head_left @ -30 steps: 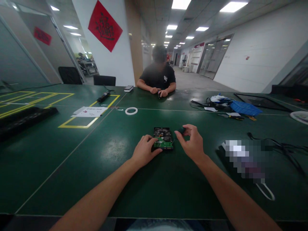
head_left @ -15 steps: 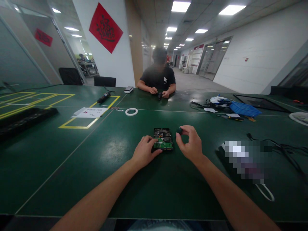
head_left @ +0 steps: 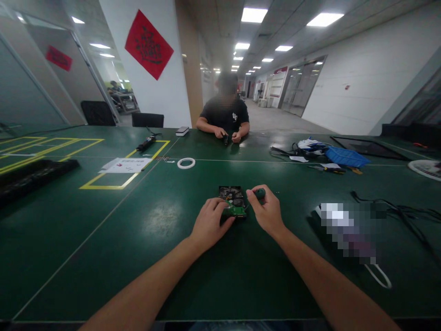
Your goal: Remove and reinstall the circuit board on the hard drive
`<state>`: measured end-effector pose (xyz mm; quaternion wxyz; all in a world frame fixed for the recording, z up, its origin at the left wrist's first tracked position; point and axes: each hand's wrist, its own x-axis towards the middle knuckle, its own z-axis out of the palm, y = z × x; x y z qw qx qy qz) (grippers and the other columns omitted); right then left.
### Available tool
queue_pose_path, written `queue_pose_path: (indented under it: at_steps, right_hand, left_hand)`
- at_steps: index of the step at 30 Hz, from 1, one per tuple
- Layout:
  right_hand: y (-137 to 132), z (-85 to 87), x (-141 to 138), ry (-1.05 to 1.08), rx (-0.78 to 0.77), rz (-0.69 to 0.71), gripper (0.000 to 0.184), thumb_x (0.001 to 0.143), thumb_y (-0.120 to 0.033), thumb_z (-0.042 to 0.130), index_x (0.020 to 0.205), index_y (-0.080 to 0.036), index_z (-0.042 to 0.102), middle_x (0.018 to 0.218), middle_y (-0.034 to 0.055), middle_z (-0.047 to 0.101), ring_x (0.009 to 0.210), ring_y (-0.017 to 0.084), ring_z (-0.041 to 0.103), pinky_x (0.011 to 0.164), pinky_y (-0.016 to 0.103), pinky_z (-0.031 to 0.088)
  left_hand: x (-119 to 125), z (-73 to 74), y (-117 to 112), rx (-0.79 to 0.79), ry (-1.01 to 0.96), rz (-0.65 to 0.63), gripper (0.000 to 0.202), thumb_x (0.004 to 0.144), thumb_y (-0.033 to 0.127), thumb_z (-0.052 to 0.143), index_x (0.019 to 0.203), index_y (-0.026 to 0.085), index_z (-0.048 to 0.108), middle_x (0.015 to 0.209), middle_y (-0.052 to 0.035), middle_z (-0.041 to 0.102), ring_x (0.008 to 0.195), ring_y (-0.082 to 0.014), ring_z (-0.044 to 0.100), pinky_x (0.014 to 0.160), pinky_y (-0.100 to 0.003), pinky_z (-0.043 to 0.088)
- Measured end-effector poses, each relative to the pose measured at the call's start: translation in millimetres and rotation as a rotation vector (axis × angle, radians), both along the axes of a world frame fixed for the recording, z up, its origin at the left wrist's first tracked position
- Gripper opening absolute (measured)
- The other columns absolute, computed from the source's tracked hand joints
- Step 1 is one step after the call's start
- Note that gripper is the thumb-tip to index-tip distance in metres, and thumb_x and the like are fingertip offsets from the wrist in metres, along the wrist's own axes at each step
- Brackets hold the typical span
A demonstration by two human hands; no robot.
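Note:
A hard drive (head_left: 235, 190) with a green circuit board (head_left: 238, 211) lies on the green table in front of me. My left hand (head_left: 211, 223) grips its near left side, thumb at the front edge and fingers over the board, covering part of it. Just right of the drive, my right hand (head_left: 268, 212) is closed around a screwdriver with a dark green handle (head_left: 260, 193). Its thin shaft slants down toward the board's right edge; whether the tip touches cannot be made out. Tiny bits (head_left: 277, 192) lie right of that hand.
Across the table a person (head_left: 225, 115) handles a small dark object. A white tape roll (head_left: 186, 163) and paper sheets (head_left: 126, 165) lie to the left. At right are a blue basket (head_left: 347, 156), pliers (head_left: 330, 169), black cables (head_left: 396, 207) and a blurred-out item (head_left: 347, 232).
My right hand has turned and tipped the screwdriver, its handle now leaning right and its shaft nearer the board. My left fingers have slid farther over the board. The view has shifted slightly.

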<state>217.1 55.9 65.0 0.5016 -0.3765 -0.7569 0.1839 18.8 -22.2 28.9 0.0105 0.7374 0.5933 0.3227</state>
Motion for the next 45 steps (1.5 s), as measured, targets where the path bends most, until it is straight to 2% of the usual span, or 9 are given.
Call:
queue_pose_path:
  at_steps: [4, 7, 11, 14, 18, 26, 35, 40, 45]
  right_hand:
    - [5.7, 15.5, 17.0, 0.111, 0.035, -0.045, 0.022, 0.098, -0.044, 0.056, 0.098, -0.023, 0.060, 0.092, 0.0041, 0.071, 0.084, 0.019, 0.068, 0.079, 0.034, 0.056]
    - [28.1, 29.8, 49.0, 0.163, 0.093, -0.253, 0.025, 0.102, -0.044, 0.047, 0.111, -0.022, 0.056, 0.103, 0.0066, 0.072, 0.085, 0.019, 0.070, 0.082, 0.036, 0.055]
    - [73.8, 17.0, 90.8, -0.374, -0.145, -0.595, 0.021, 0.093, -0.039, 0.059, 0.096, -0.019, 0.064, 0.086, 0.0105, 0.072, 0.085, 0.027, 0.069, 0.080, 0.039, 0.052]
    - [98.7, -9.1, 104.2, -0.686, -0.392, -0.562, 0.018, 0.091, -0.030, 0.057, 0.095, -0.017, 0.068, 0.093, 0.0142, 0.072, 0.090, 0.028, 0.069, 0.079, 0.037, 0.051]
    - [111.1, -31.1, 104.6, -0.768, -0.450, -0.526, 0.024, 0.092, -0.028, 0.056, 0.106, -0.014, 0.069, 0.103, 0.0175, 0.070, 0.095, 0.029, 0.068, 0.080, 0.038, 0.051]
    - [114.3, -39.3, 100.9, -0.776, -0.432, -0.482, 0.036, 0.096, -0.037, 0.053, 0.124, -0.017, 0.063, 0.116, 0.0167, 0.063, 0.101, 0.030, 0.066, 0.082, 0.040, 0.052]
    - [113.6, -44.8, 93.9, -0.867, -0.396, -0.512, 0.032, 0.099, -0.037, 0.047, 0.119, -0.017, 0.063, 0.112, 0.0164, 0.062, 0.099, 0.029, 0.066, 0.079, 0.038, 0.051]
    - [113.0, -44.1, 96.5, -0.839, -0.411, -0.497, 0.032, 0.099, -0.038, 0.047, 0.117, -0.017, 0.063, 0.112, 0.0165, 0.062, 0.097, 0.028, 0.066, 0.079, 0.038, 0.050]
    - [114.4, -44.3, 99.1, -0.830, -0.419, -0.485, 0.031, 0.099, -0.036, 0.046, 0.115, -0.016, 0.063, 0.108, 0.0157, 0.062, 0.093, 0.027, 0.066, 0.075, 0.038, 0.052]
  left_hand:
    - [6.1, 0.3, -0.7, -0.029, 0.061, -0.061, 0.036, 0.091, 0.036, 0.067, 0.125, 0.025, 0.060, 0.123, -0.0091, 0.060, 0.116, -0.0302, 0.053, 0.099, -0.048, 0.048]
    - [10.4, -0.5, -0.2, -0.049, 0.106, -0.048, 0.038, 0.091, 0.039, 0.067, 0.126, 0.024, 0.061, 0.123, -0.0098, 0.060, 0.117, -0.0319, 0.052, 0.098, -0.050, 0.047]
    - [20.1, 0.1, -0.5, -0.041, 0.183, -0.055, 0.033, 0.094, 0.039, 0.063, 0.124, 0.025, 0.063, 0.122, -0.0092, 0.061, 0.117, -0.0328, 0.051, 0.098, -0.052, 0.045]
    - [25.3, 0.2, -1.8, -0.041, 0.217, -0.068, 0.034, 0.095, 0.037, 0.061, 0.126, 0.025, 0.062, 0.123, -0.0094, 0.060, 0.117, -0.0326, 0.051, 0.099, -0.051, 0.044]
    - [25.5, -1.8, -2.8, -0.056, 0.241, -0.069, 0.040, 0.094, 0.038, 0.061, 0.131, 0.024, 0.059, 0.127, -0.0114, 0.057, 0.120, -0.0338, 0.050, 0.100, -0.052, 0.042]
    - [40.8, -0.5, -6.7, -0.069, 0.272, 0.090, 0.047, 0.094, 0.049, 0.058, 0.128, 0.017, 0.058, 0.123, -0.0169, 0.056, 0.115, -0.0360, 0.050, 0.097, -0.054, 0.044]
    - [78.2, 0.3, 12.9, -0.060, 0.247, 0.393, 0.054, 0.088, 0.057, 0.062, 0.117, 0.011, 0.061, 0.142, -0.0231, 0.043, 0.132, -0.0444, 0.037, 0.102, -0.058, 0.041]
    - [63.9, -4.8, 18.9, -0.038, 0.150, 0.354, 0.049, 0.083, 0.046, 0.068, 0.118, 0.013, 0.059, 0.141, -0.0219, 0.042, 0.132, -0.0433, 0.037, 0.105, -0.058, 0.041]
    - [18.7, -15.5, 10.8, -0.037, 0.084, 0.254, 0.045, 0.078, 0.040, 0.075, 0.118, 0.021, 0.062, 0.147, -0.0158, 0.036, 0.139, -0.0427, 0.031, 0.111, -0.061, 0.034]
